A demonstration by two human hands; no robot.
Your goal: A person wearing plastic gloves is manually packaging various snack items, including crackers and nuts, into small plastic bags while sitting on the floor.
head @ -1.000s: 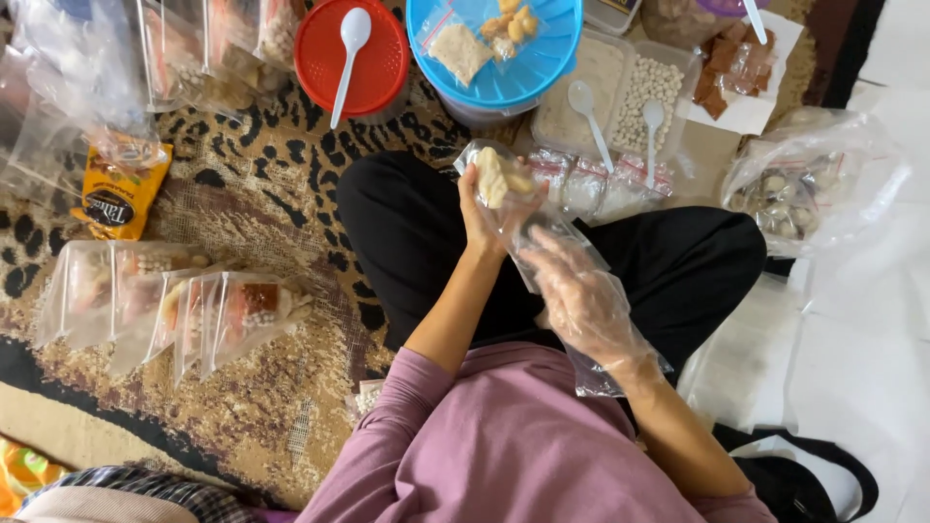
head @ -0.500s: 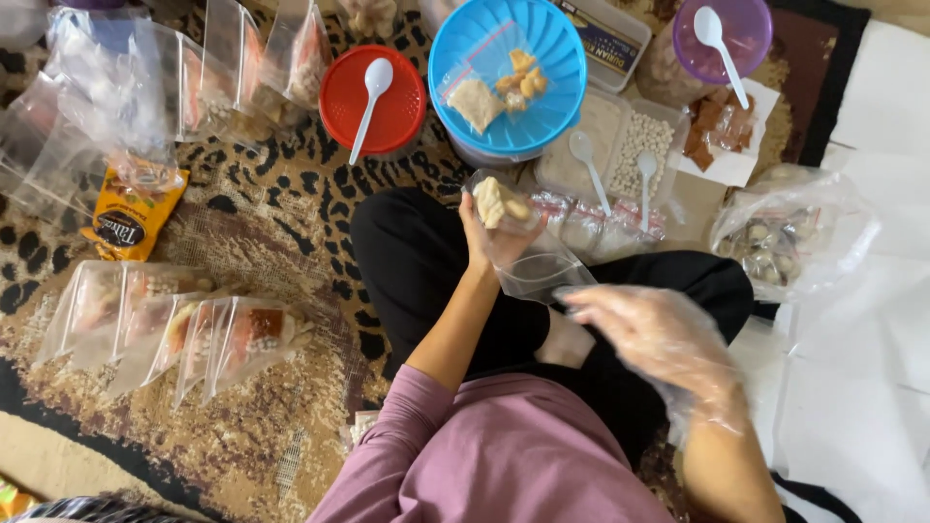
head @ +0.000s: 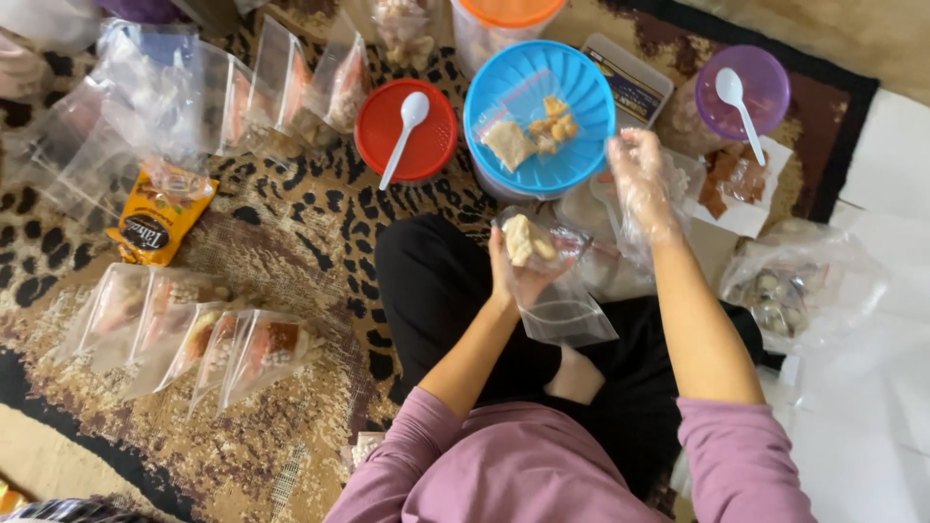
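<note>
Since half a sec ago the right hand (head: 641, 184), in a thin clear glove, has left the lap and reached fwd/up to just beside the blue lid (head: 539, 116), over the clear tubs; fingers loosely curled, nothing visibly pinched, though the glove blurs it, so can't be sure. Left hand (head: 516, 266) has barely shifted: cupped, palm up, gripping the mouth of a clear zip bag (head: 557, 300) w/ pale dough-like pieces (head: 528, 240) near its top.

Bag hangs from the left hand over the black-trousered lap, long axis running from the hand down-right toward the body. Right hand is well ahead of the bag, apart from it; left hand is the one on it.

Further out: red lid w/ white spoon (head: 405, 131) left of the blue one, purple lid w/ spoon (head: 741, 92) to the right, a row of filled clear bags (head: 194, 334) on the leopard-print rug (head: 291, 223) to the person's left, an orange packet (head: 155, 228) beyond them.
</note>
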